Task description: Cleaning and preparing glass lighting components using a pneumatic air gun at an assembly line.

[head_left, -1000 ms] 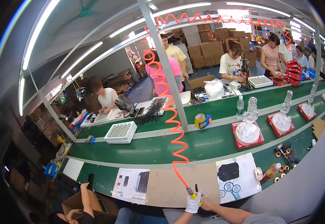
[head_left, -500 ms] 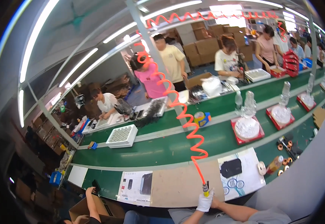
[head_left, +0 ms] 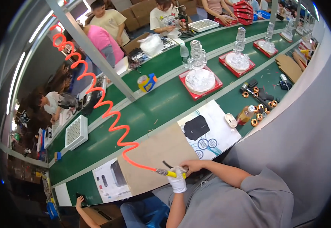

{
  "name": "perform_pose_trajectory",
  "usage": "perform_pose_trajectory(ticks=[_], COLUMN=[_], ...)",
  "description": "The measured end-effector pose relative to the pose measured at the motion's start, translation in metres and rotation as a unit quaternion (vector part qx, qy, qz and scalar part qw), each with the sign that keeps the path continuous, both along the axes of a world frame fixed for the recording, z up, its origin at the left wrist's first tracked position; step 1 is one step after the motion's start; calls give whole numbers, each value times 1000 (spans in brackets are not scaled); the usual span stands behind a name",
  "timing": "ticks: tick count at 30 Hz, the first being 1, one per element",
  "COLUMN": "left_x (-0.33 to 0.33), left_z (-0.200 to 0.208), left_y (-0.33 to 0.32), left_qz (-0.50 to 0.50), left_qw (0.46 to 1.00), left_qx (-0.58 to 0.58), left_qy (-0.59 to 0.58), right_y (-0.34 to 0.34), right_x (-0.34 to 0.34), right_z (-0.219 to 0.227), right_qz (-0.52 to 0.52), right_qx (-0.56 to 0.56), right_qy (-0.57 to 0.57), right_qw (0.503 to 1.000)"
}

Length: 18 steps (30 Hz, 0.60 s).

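My left hand (head_left: 178,181), in a white glove, is closed around a yellow air gun (head_left: 171,174) with a metal fitting and a black lever. An orange coiled hose (head_left: 124,142) runs from the fitting up to the far left. My bare right hand (head_left: 194,166) is closed right beside the glove, at the tool's other end. Its fingertips meet something dark there, too small and covered to make out. Both hands are over the near edge of a brown cardboard sheet (head_left: 150,152) on the bench.
A printed sheet with a black flat part (head_left: 196,127) lies right of the cardboard. Beyond are a bottle (head_left: 246,115), copper-coloured rings (head_left: 254,122) and red trays (head_left: 200,95) with clear plastic-wrapped items on the green conveyor. A co-worker's hand (head_left: 80,200) reaches in at lower left.
The view has swung down and to the right. My right hand, mostly hidden behind the glove before, now shows beside it. The air gun has tipped from upright to nearly level.
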<state>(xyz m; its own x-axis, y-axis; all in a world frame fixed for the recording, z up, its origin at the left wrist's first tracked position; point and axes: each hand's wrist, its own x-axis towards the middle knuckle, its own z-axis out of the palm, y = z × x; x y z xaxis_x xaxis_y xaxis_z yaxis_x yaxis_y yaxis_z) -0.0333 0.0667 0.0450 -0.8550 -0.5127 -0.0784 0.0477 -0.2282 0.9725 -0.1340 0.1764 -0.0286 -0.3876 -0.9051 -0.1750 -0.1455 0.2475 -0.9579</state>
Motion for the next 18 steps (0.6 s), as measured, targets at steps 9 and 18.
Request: perform_pose_trajectory(ticks=[9, 18], left_x=[9, -33], left_z=[-29, -58], left_y=[-77, -112], left_qz=[131, 95], left_qw=[964, 829], left_qx=[-200, -420], left_qy=[-120, -357], right_y=[92, 96], right_x=[-242, -417], right_z=[120, 217], right_qz=[-579, -648], right_qx=[-138, -90], right_qy=[161, 394], right_qw=[787, 645])
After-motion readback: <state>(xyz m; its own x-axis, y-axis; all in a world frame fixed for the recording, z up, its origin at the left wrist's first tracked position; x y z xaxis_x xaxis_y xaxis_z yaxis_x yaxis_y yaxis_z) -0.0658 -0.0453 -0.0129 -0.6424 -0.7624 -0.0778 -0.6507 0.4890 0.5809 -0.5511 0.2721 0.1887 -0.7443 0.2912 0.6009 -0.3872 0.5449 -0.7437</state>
